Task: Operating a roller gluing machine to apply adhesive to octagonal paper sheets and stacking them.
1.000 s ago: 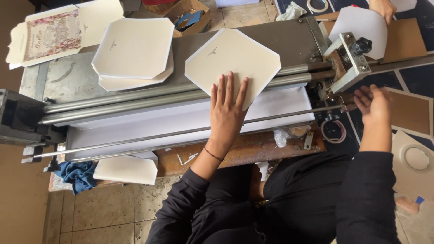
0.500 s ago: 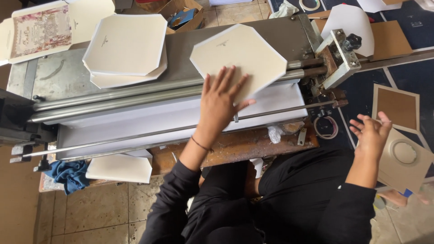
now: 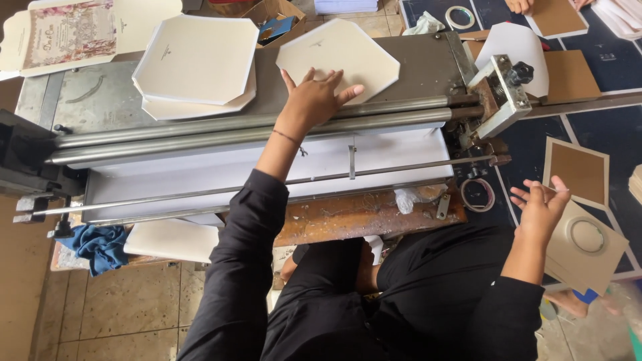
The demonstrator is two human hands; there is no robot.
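Left hand point(image 3: 317, 99) lies flat, fingers spread, grip released, palm pressing on the near edge of a white eight-sided card point(image 3: 341, 57) at upper centre of the frame. Card rests on the grey metal bed of a roller machine point(image 3: 428, 63), just behind the two long steel rollers point(image 3: 200, 134). Right hand point(image 3: 540, 208) hovers at right of the frame, fingers spread and slack, grasping nothing, above a brown card with a ring mark point(image 3: 592, 244) on the dark floor mat point(image 3: 602, 127). Stack of white cards point(image 3: 194, 63) sits on the machine bed at upper left, well apart from the left hand. White sheet point(image 3: 267, 170) lies below the rollers. Wooden bench point(image 3: 354, 215) runs just in front of it. Tape ring point(image 3: 476, 194) lies beside the bench at right. Blue rag point(image 3: 100, 246) hangs at lower left.
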